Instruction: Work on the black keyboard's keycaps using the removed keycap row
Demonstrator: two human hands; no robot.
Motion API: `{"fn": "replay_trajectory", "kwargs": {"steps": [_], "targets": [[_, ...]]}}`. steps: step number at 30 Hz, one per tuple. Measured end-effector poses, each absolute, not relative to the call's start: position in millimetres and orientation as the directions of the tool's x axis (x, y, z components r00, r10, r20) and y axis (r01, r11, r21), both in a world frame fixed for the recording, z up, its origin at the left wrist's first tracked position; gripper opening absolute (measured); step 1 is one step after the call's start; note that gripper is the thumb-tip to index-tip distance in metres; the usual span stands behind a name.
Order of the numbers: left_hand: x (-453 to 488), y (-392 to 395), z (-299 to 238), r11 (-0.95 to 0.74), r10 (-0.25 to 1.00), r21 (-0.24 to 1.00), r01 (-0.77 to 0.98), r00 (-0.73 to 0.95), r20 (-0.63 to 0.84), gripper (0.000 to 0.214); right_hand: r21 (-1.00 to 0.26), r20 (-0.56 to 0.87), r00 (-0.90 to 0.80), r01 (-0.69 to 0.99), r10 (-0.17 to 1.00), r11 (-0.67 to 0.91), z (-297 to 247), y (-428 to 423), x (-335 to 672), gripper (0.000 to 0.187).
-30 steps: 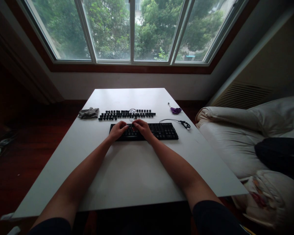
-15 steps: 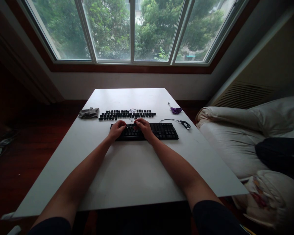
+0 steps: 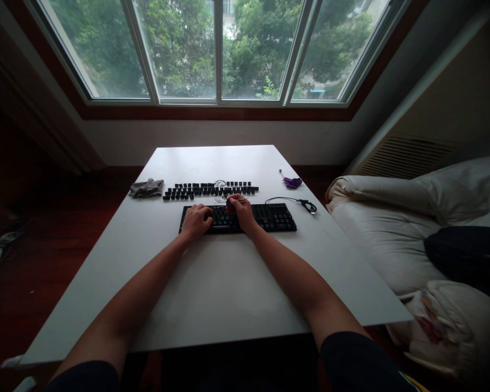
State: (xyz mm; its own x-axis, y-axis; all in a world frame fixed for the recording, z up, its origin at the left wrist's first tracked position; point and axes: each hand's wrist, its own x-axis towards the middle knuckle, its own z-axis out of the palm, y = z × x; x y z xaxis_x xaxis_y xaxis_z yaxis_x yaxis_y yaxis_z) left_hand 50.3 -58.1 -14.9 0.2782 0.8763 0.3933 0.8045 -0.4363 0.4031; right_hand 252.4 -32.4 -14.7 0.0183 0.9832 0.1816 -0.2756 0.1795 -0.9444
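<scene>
While a wide window (image 3: 179,54) with trees behind its panes fills the far side, a white table (image 3: 228,305) stretches from the near edge of the scene toward it, with a pale sofa (image 3: 367,231) on the right. On the far half of the table lies a black keyboard (image 3: 267,218), set lengthwise from left to right, its near edge toward the person. The left hand (image 3: 193,222) rests on the keyboard's left end, fingers bent down over it — whether they hold anything, I cannot tell. The right hand (image 3: 243,213) is above the middle of the keyboard, thumb and fingers pinched together on a thin pale piece (image 3: 245,200) that pokes out to the right. A crumpled grey cloth (image 3: 147,188) lies far left, a purple bundle (image 3: 293,183) far right, and a black cable (image 3: 308,206), coiled at its end, just right of the keyboard. Loose black keycaps (image 3: 206,191) stand in rows just beyond the keyboard — small, dark and close together.
</scene>
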Motion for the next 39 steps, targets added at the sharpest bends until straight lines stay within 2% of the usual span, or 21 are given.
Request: {"fn": "replay_trajectory", "kwargs": {"steps": [5, 10, 14, 17, 20, 23, 32, 39], "targets": [[49, -57, -14, -0.449, 0.875, 0.374, 0.812, 0.314, 0.370, 0.019, -0.943, 0.188, 0.010, -0.277, 0.982, 0.183, -14, -33, 253, 0.020], [49, -57, -11, -0.453, 0.877, 0.425, 0.784, 0.305, 0.372, 0.018, -0.943, 0.179, 0.013, -0.282, 0.984, 0.176, -16, -32, 253, 0.021], [47, -55, -8, -0.428, 0.889, 0.543, 0.722, 0.228, 0.398, 0.023, -0.941, 0.164, 0.034, -0.295, 0.986, 0.166, -19, -29, 253, 0.023], [44, -51, -7, -0.377, 0.913, 0.685, 0.624, 0.127, 0.388, 0.025, -0.937, 0.162, 0.035, -0.309, 0.986, 0.165, -20, -28, 254, 0.023], [42, -44, -7, -0.301, 0.948, 0.861, 0.410, 0.028, 0.318, 0.026, -0.934, 0.145, 0.040, -0.324, 0.989, 0.150, -19, -28, 254, 0.023], [40, -39, -5, -0.211, 0.975, 0.956, 0.206, -0.025, 0.221, 0.026, -0.936, 0.132, 0.043, -0.323, 0.990, 0.139, -18, -29, 253, 0.024], [40, -39, 3, -0.051, 0.998, 0.999, 0.000, -0.026, 0.051, 0.030, -0.936, 0.140, 0.033, -0.321, 0.990, 0.144, -17, -28, 253, 0.024], [43, -37, 1, 0.011, 0.999, 0.989, -0.147, -0.044, -0.017, 0.037, -0.937, 0.137, 0.032, -0.320, 0.990, 0.140, -17, -28, 253, 0.023]]}}
